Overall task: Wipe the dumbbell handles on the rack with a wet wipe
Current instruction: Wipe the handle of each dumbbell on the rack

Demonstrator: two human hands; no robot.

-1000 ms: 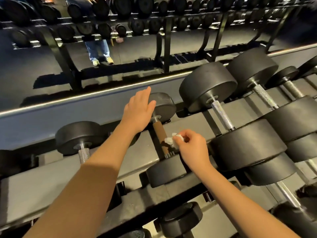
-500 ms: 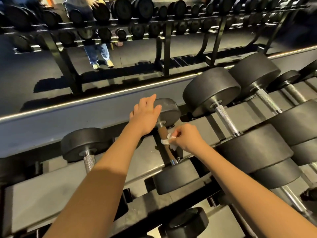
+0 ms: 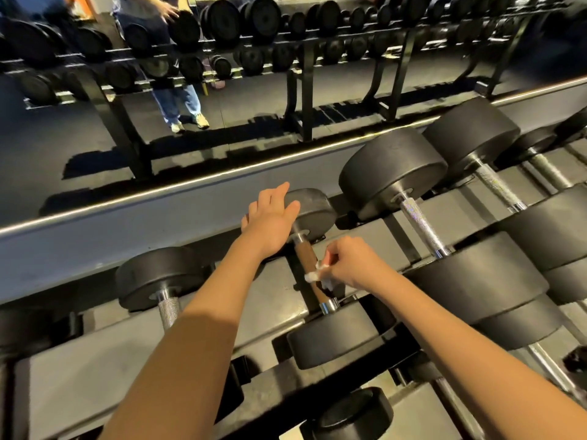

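Near the middle of the view a small black rubber dumbbell [image 3: 336, 339] lies on the grey sloped metal rack [image 3: 79, 376]. Its smooth brown handle [image 3: 304, 254] runs from about 11 o'clock down to 5 o'clock, with one head far from the person and one near. The left hand [image 3: 270, 223] rests palm-down on the far head at the handle's 11 o'clock end, fingers straight and spread wide, gripping nothing. The right hand [image 3: 352, 263] reaches in from 4 o'clock with its fingers curled narrow, pinching a small crumpled white wet wipe [image 3: 313, 275]. The wipe touches the brown handle on its right side, in the lower half, just above the shiny steel collar at the near head. At 9 o'clock of this dumbbell sits a second black dumbbell with a knurled steel handle [image 3: 158, 277], its near end hidden behind the left forearm. At 2 o'clock sits a larger black dumbbell with a knurled steel handle [image 3: 394, 173], and bigger ones follow farther toward 3 o'clock. At 6 o'clock, on the tier below, the round black head of a lower dumbbell [image 3: 352, 414] shows. Toward 12 o'clock, beyond the rack, a mirrored wall [image 3: 95, 160] shows rows of dumbbells and a person's legs in blue jeans [image 3: 179, 100].
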